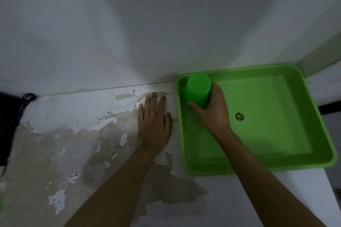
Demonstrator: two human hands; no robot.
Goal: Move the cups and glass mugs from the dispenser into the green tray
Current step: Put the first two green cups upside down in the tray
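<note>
Cup (198,91) handling first: it looks like plain moulded plastic, so we'd guess it's light, stiff enough not to squash, and not fragile at all. The smooth wall could get slippery if it's wet, though we can't tell whether it is. Best place to take it, in our view, is around the side wall about mid-height, thumb on one side and fingers opposite, which is pretty much how we've got it.

Looks-wise it's a bright green tumbler, opaque, no handle, slightly tapered. It seems to be upside down with the closed base facing up at us, but the picture is soft enough that we wouldn't swear to it.

Right now it sits in the far left corner of the tray (258,167), close to the rim. Whether it's fully set down or just above the floor, we can't say. Our right hand (215,110) is wrapped round its right side, thumb across the near face, fingers curled behind.

Our left hand (154,125) is holding nothing: flat on the peeling white counter (77,153), fingers spread, just left of the tray. Otherwise the tray holds only a small round sticker (239,116). No dispenser in view.
</note>
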